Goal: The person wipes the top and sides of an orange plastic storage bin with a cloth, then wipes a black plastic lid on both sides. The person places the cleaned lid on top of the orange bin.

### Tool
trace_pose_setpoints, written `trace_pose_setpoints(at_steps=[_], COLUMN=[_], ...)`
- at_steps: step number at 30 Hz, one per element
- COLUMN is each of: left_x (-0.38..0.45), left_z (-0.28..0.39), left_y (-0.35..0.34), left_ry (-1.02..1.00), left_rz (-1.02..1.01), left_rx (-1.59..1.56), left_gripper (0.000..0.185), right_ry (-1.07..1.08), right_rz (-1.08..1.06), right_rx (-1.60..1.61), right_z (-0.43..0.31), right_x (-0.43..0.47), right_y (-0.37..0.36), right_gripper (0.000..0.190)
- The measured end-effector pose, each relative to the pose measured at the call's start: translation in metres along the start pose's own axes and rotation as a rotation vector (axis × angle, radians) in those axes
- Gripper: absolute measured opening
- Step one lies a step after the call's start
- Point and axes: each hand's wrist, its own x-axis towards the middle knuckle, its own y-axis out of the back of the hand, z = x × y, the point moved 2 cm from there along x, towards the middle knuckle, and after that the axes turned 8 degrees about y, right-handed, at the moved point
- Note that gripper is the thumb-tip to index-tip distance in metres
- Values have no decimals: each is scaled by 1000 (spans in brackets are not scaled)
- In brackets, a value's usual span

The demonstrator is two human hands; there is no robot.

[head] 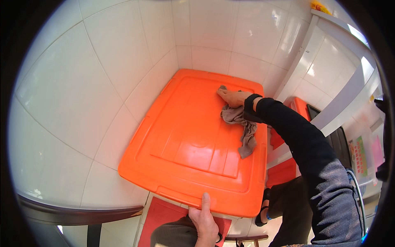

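Observation:
A large orange plastic lid (191,139) lies in front of me in the corner of two tiled walls. My right hand (234,97) presses a brown-grey cloth (243,129) on the lid's upper right part; a bunched length of the cloth trails down towards the right edge. My left hand (205,220) grips the lid's near edge, its thumb on top and its fingers hidden beneath. What the lid rests on is hidden under it.
White tiled walls (74,71) stand close on the left and behind. A white frame (339,114) rises at the right, with plastic boxes beyond. A dark table edge (83,214) is at lower left, a red mat (160,216) and a wooden stool (247,238) below.

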Motion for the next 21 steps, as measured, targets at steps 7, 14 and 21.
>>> trace_pose_setpoints(at_steps=[7, 14, 21], left_x=[-2, -5, -6], left_z=[9, 19, 27], left_y=[-4, -15, -20], left_ry=[42, 61, 93], left_rz=[-31, -27, -62], left_rx=[5, -63, -20], left_gripper=[47, 48, 47], right_ry=[-16, 68, -80], right_rz=[364, 638, 307], right_rx=[238, 554, 565], right_z=[6, 0, 19], right_x=[56, 149, 177], right_y=[50, 30, -4], right_gripper=[15, 13, 19])
